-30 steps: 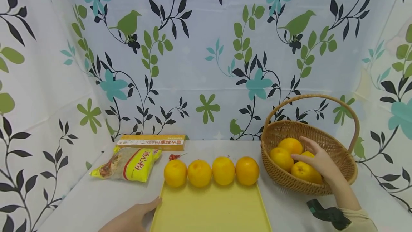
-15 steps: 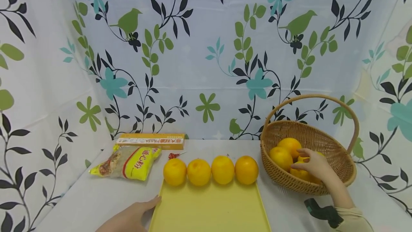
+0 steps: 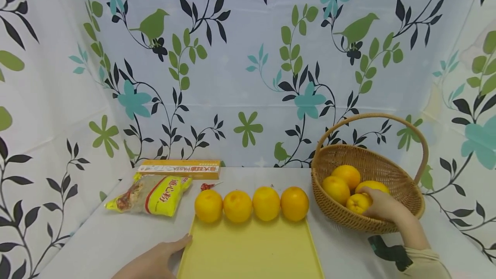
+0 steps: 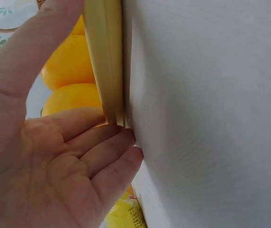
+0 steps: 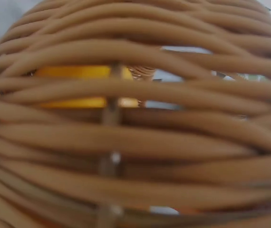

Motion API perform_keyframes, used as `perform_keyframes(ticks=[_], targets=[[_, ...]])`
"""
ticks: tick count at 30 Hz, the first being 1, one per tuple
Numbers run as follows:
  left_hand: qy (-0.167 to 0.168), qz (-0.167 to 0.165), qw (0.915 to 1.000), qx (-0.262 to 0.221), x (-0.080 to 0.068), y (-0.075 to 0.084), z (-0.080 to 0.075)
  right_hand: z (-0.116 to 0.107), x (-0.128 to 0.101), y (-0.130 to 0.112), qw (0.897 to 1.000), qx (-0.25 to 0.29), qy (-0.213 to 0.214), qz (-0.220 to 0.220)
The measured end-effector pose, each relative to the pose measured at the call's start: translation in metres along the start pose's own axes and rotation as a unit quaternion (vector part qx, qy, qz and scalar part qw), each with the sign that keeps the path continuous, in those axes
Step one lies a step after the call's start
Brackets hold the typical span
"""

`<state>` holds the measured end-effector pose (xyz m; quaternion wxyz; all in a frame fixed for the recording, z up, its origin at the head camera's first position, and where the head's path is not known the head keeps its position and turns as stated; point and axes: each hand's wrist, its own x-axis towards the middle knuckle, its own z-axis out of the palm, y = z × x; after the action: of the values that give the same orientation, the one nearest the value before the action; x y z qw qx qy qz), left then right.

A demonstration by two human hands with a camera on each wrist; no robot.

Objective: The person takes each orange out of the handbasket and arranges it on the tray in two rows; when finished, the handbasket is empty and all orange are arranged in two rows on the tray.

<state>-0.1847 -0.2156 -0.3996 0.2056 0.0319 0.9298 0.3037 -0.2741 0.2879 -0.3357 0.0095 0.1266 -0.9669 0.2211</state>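
My right hand (image 3: 381, 203) reaches over the near rim of a wicker basket (image 3: 399, 175) and grips an orange (image 3: 357, 203) among several others. Another orange (image 3: 373, 185) lies just behind the fingers. In the right wrist view the basket's weave (image 5: 173, 137) covers nearly everything, hiding the hand. My left hand (image 3: 153, 261) rests against the left edge of a yellow tray (image 3: 252, 253). In the left wrist view its palm (image 4: 45, 166) shows, with extended fingers touching the tray's side (image 4: 109, 61). Several oranges (image 3: 238, 206) stand in a row along the tray's far end.
Left of the tray lie a yellow-and-clear food bag (image 3: 155, 195) and, behind it, an orange pasta box (image 3: 178, 169). A small red item (image 3: 207, 186) lies behind the row. A patterned curtain (image 3: 248, 76) hangs at the back. The basket's tall handle (image 3: 372, 116) arches above it.
My right hand has lowered deeper into the basket and closed around an orange, which has shifted slightly left. My left hand stays at the tray's edge.
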Motion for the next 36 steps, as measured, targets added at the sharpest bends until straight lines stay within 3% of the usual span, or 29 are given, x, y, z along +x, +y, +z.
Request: perform_keyframes(ticks=[8, 20, 24, 31, 36], targets=[[-0.002, 0.003, 1.0, -0.003, 0.001, -0.003, 0.0, -0.003, 0.0, -0.001, 0.996, 0.059, 0.039, 0.044], [-0.012, 0.0, 0.9998, -0.015, 0.004, -0.006, -0.001, -0.009, -0.001, -0.005, 0.991, 0.037, 0.089, 0.091], [-0.015, 0.0, 0.9996, -0.022, 0.004, -0.006, -0.002, -0.008, 0.001, -0.002, 0.986, 0.057, 0.129, 0.091], [-0.016, 0.003, 0.9997, -0.019, 0.003, -0.006, -0.003, -0.01, 0.001, 0.005, 0.981, 0.1, 0.169, 0.004], [-0.018, 0.019, 0.9994, -0.021, 0.004, -0.007, -0.003, -0.014, -0.003, 0.001, 0.981, 0.112, 0.152, 0.045]])
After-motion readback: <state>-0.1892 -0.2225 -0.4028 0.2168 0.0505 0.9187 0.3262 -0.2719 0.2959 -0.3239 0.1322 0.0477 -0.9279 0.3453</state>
